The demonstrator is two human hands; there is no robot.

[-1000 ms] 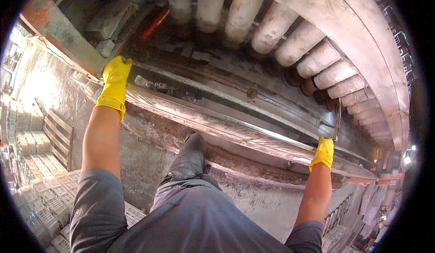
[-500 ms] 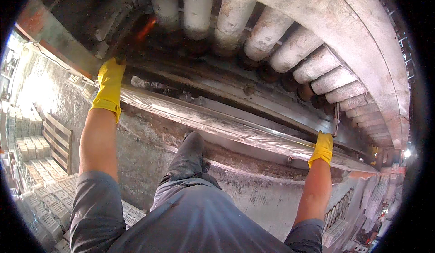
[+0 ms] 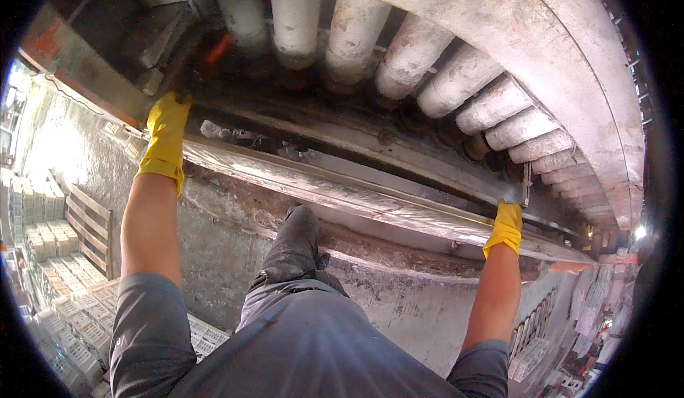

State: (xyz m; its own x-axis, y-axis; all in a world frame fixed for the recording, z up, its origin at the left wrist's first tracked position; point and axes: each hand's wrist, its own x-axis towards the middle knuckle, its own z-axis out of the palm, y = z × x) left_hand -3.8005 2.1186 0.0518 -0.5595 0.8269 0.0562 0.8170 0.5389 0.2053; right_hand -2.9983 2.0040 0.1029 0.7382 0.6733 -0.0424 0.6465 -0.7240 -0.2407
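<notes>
A long dark metal bar runs slantwise across the machine, from upper left to lower right. At its left end my left hand, in a yellow glove, is closed around it, with the thumb side showing. My right hand, gloved the same way, is closed on the bar toward its right end; most of its fingertips are hidden behind the metal. Between my arms and the bar lies a worn, pale metal ledge, along the machine's near side.
A row of thick, dusty white rollers stands beyond the bar, under a broad curved cover. An orange glow shows at upper left. Stacked pale blocks and a wooden pallet are at left. My leg is near the ledge.
The view has shifted a little, so the rollers appear farther left. My left hand appears slightly farther left with them. Both hands keep their hold on the bar.
</notes>
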